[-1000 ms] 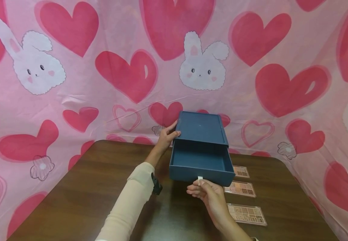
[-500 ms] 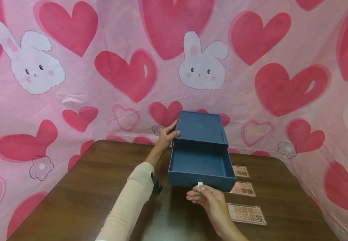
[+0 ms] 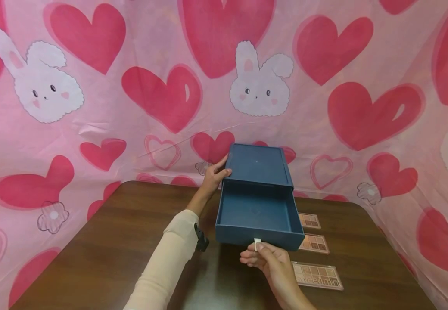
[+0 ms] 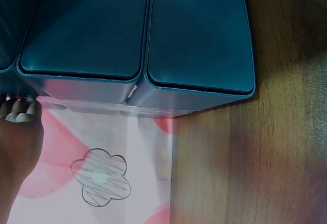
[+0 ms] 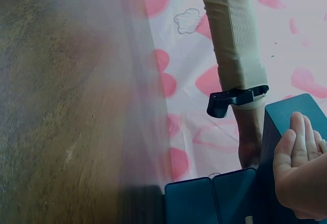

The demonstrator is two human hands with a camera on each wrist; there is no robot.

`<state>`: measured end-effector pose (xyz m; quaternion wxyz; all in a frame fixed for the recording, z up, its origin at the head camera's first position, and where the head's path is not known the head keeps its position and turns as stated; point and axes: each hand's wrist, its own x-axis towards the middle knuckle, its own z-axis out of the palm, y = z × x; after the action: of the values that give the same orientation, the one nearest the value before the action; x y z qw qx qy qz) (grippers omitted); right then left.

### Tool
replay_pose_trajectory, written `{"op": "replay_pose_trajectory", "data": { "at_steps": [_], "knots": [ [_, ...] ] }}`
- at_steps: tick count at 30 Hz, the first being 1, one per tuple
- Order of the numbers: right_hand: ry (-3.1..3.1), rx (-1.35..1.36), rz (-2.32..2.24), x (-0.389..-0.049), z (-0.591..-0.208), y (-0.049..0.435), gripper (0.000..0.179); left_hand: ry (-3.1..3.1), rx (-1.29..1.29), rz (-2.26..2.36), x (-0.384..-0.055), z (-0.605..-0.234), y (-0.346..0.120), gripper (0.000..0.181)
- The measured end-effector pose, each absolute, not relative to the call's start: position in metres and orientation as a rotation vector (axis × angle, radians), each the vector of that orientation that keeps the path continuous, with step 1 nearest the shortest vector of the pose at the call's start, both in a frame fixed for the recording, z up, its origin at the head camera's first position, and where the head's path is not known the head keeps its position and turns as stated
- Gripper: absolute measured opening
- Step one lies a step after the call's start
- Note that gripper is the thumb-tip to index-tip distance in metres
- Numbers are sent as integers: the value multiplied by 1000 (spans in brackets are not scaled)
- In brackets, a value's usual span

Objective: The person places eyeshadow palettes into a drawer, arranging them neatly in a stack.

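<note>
A blue plastic drawer cabinet (image 3: 257, 162) stands at the back of the table. Its top drawer (image 3: 233, 234) is pulled well out, and its inside is bare. My right hand (image 3: 276, 262) pinches the white pull tab (image 3: 257, 242) on that drawer's front between thumb and fingers. Against the cabinet's left side near the top rests my left hand (image 3: 210, 176), its fingers extended along the wall and the thumb at the edge. Two lower drawers (image 4: 199, 35) are closed in the left wrist view. In the right wrist view, the pulled-out drawer (image 5: 294, 106) lies behind my right hand.
Three eyeshadow palettes lie in a column on the right of the wooden table (image 3: 131, 254): a near one (image 3: 318, 275), a middle one (image 3: 315, 243) and a far one (image 3: 311, 220). A pink heart-and-rabbit cloth (image 3: 208, 103) hangs directly behind the table.
The top drawer has slid further out toward me, with my right hand on its tab moving slightly down in the view. My left hand has stayed at the cabinet's side.
</note>
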<state>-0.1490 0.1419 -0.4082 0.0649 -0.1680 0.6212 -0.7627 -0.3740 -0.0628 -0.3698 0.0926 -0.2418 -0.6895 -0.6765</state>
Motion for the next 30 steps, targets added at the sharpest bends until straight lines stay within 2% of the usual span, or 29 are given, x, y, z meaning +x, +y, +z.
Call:
{"op": "replay_pose_trajectory", "data": {
  "at_steps": [4, 10, 20, 27, 30],
  "knots": [
    [1929, -538, -2236, -153, -408, 146, 32, -2030, -713, -1996, -377, -373, -63, 68],
    [2163, -640, -1981, -157, -398, 159, 46, -2034, -705, -2005, -376, -374, -64, 70],
    [2434, -999, -1760, -152, -374, 212, 26, -2037, -684, -2030, -374, -377, -63, 68],
    [2375, -1231, -1831, -159, -361, 262, 37, -1997, -726, -2059, -373, -375, -62, 66],
    [2497, -1232, -1816, -164, -357, 280, 40, -2002, -712, -2054, -374, -375, -61, 67]
  ]
}}
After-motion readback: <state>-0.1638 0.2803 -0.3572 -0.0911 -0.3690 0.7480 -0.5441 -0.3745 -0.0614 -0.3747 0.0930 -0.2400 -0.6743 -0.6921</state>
